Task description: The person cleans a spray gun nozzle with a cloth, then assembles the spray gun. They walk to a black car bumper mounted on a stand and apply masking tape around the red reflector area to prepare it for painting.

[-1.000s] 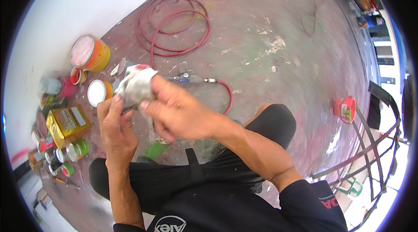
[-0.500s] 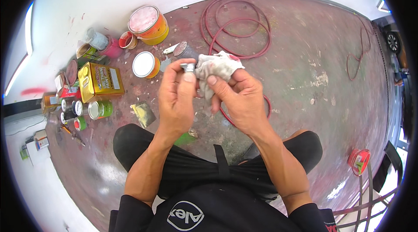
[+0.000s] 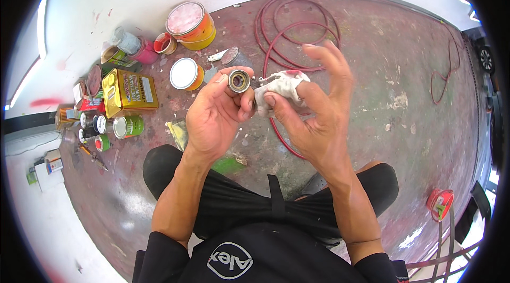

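My left hand (image 3: 215,123) pinches a small round metal cap (image 3: 239,80) between thumb and fingers. Its open face is turned up toward me and shows a darker, brassy inside. Beside it, my right hand (image 3: 321,116) holds a crumpled white rag (image 3: 281,92) with reddish stains, thumb pressing it against the index finger. The other fingers of that hand are raised and spread. The rag lies close by the cap's right side; whether they touch I cannot tell.
A coiled red hose (image 3: 334,33) lies on the stained floor ahead. To the left stand a yellow rectangular thinner can (image 3: 130,92), a white-lidded tin (image 3: 186,74), a large orange-yellow bucket (image 3: 194,25) and several smaller cans. A red pail (image 3: 440,204) is at the right.
The metal cap has been turned, so its open face now shows instead of its side. My right hand has shifted right, lifting and spreading its outer fingers while keeping the rag.
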Available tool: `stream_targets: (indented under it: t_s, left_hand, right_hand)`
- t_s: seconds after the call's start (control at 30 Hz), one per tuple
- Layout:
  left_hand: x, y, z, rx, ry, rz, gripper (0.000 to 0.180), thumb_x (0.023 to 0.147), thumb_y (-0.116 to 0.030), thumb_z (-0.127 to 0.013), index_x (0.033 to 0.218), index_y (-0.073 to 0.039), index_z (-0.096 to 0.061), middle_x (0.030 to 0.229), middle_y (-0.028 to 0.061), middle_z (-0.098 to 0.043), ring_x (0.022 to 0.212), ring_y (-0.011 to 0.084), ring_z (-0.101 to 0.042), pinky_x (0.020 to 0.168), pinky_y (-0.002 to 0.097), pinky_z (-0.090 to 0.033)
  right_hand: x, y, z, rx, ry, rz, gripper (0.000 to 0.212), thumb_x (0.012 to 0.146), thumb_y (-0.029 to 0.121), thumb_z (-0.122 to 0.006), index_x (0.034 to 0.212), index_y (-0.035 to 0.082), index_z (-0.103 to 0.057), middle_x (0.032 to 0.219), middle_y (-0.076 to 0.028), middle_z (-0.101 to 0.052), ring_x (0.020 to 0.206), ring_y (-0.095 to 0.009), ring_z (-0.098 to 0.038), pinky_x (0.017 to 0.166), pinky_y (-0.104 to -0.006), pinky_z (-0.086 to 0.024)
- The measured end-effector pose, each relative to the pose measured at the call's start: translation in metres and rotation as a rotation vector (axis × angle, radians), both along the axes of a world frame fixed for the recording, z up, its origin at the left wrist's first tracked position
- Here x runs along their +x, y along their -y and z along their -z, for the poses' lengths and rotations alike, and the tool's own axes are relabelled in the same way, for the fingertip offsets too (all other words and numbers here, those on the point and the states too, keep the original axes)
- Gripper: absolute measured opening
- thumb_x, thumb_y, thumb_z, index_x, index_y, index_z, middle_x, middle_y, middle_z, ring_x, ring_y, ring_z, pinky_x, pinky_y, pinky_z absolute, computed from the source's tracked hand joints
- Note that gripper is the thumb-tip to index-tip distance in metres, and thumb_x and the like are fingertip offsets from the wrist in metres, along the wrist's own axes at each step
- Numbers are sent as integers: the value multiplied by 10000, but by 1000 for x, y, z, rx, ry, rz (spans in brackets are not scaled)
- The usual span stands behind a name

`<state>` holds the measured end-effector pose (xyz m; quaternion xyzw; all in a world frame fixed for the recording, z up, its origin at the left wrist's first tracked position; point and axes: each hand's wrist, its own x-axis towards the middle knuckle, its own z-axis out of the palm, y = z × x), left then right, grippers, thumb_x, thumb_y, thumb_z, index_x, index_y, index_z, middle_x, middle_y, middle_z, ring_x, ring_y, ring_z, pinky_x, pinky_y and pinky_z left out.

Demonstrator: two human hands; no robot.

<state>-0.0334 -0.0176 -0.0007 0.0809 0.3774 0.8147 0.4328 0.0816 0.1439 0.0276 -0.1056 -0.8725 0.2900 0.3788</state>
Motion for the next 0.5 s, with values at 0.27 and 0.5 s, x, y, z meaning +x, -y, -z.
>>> stream_targets:
  t_s: [0.27,0.5]
  left_hand:
    - [3,-3,3,6,56,86,478,1068,-348,-407,1309,22,-590,835,32,-599,728,132,-504,709,282,-415]
    - [10,-6,-3,-63,30,42,461,1070,-345,-407,1308,2,-596,940,14,-640,745,99,-516,700,265,-413]
  right_hand:
    - [4,6,14,-369,-21,-228,228,869,4,-793,1078,36,-706,1080,-139,-678,906,-298,-703,749,-388,-582]
    - [8,8,11,-296,-6,-274,263,866,34,-788,1122,34,-727,1076,-154,-651,903,-320,-667,767,-411,-557]
